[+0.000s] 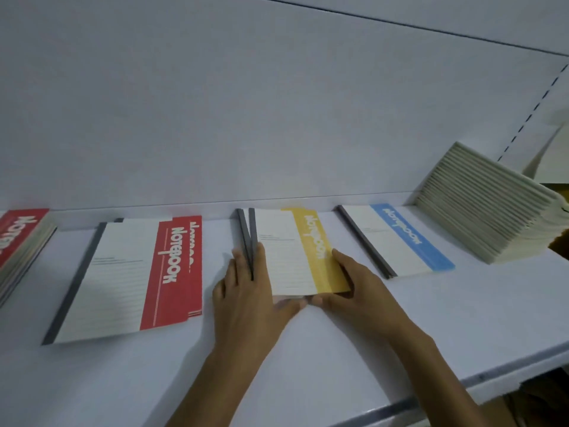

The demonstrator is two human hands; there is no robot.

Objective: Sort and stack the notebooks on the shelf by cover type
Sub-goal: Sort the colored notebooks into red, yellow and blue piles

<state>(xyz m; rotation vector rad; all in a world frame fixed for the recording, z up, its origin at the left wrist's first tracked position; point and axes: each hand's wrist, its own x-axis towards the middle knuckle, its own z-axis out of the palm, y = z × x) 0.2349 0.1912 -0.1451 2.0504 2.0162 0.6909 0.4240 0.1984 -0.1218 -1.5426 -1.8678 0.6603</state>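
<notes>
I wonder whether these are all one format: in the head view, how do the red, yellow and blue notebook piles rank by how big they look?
1. red pile: looks largest, but it lies nearest the camera, so that may be mere perspective.
2. yellow pile and blue pile: look about alike, so left unranked.

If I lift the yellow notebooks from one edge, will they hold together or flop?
Likely floppy: the yellow notebooks look thin, so an edge grip may bend them. Probably slippery on each other: their two grey spines splay apart by the left hand. Probably light: just two thin books between it and the right hand.
</notes>
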